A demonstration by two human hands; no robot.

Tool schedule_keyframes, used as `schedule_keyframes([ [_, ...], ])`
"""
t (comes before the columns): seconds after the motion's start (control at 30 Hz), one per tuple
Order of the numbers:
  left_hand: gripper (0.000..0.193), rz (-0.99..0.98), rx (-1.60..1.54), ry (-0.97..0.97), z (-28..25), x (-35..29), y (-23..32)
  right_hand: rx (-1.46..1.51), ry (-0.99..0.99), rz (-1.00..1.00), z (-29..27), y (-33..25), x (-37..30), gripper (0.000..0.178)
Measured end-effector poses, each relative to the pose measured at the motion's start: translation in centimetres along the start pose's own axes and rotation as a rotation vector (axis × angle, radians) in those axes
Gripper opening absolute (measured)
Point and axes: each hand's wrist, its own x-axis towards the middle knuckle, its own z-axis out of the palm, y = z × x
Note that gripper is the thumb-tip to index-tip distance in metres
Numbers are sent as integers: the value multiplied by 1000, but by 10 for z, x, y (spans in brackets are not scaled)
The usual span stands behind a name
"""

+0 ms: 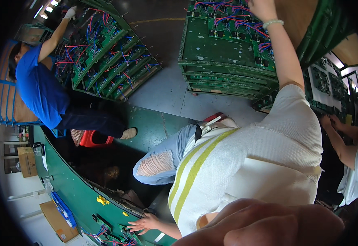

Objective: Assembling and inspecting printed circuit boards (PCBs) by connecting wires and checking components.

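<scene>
My left hand (145,223) lies at the edge of a green workbench (74,180), fingers spread, with nothing visible in it. Its fingertips are right beside small green circuit boards (103,230) with red and blue wires; whether they touch is unclear. My right arm stretches out to the far right, a pale bracelet at the wrist. There my right hand (263,9) is over wired circuit boards (238,22) on top of a stacked green rack (212,55). The upper picture edge cuts off part of that hand, so its grip is hidden.
Another rack (113,61) full of wired boards stands at the far left, beside a co-worker in blue (39,86). A red stool (93,138) is behind the bench. Yellow pieces (102,200) and a blue tray (64,209) are on the left. Another person's hands (330,121) are at the right.
</scene>
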Motion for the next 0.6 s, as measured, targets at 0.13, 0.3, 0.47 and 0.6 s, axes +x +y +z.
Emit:
schedule_keyframes([
  [0.13,95,48,-57,36,1,-4,-14,66,-700,-31,149,-21,-32,70],
  [0.3,92,122,-60,-1,10,1,-22,81,-825,-15,251,-46,-70,71],
  [0.47,86,28,159,-281,-2,10,-12,-95,-1007,45,252,-58,-59,54],
  [0.6,84,138,78,-129,34,-1,-49,-183,-932,-123,273,-30,-61,42],
])
